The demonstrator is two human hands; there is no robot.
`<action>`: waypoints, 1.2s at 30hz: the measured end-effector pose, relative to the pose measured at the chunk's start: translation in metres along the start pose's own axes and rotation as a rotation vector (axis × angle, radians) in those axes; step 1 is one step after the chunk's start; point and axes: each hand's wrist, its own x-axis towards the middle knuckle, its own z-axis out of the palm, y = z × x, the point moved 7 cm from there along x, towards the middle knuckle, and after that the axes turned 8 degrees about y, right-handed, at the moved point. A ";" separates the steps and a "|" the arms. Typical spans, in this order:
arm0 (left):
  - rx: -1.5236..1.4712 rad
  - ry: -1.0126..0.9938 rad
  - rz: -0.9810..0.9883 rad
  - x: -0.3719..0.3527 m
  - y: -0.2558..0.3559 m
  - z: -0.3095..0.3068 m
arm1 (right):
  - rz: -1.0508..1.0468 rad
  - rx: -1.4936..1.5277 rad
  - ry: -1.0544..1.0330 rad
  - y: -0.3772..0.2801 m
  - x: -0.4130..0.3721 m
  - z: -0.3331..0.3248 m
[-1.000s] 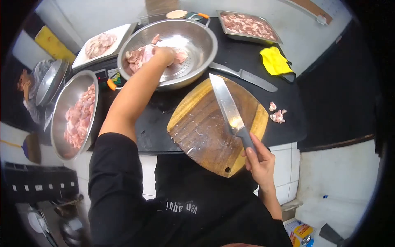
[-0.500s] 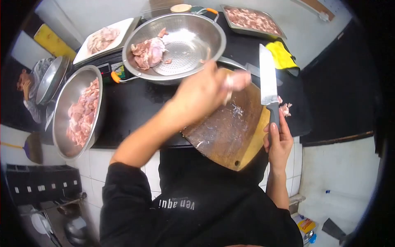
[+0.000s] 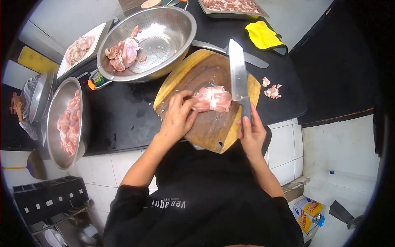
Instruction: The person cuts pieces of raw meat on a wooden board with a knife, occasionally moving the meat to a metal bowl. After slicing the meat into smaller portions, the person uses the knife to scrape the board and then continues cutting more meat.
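A piece of raw meat (image 3: 213,99) lies flat in the middle of the wooden cutting board (image 3: 214,133). My left hand (image 3: 177,115) rests at its left end, fingertips touching it and thumb apart from the fingers. In my right hand (image 3: 252,133) is the grey handle of a large knife (image 3: 237,72). Its blade points away from me, over the right part of the board, just right of the meat. Small scraps (image 3: 273,91) lie on the black table right of the board.
Behind the board stands a perforated steel colander (image 3: 164,68) with raw meat inside. A steel bowl of meat pieces (image 3: 53,123) is at the left. A second knife (image 3: 255,60), a yellow cloth (image 3: 264,38) and a meat tray (image 3: 236,15) are further back.
The meat that was in my left hand now lies on the board, and that hand has come down beside it. The knife has moved left over the board. The view has shifted.
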 end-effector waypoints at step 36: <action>-0.426 -0.407 -0.429 0.071 0.009 0.034 | 0.310 0.024 0.044 0.005 -0.004 -0.062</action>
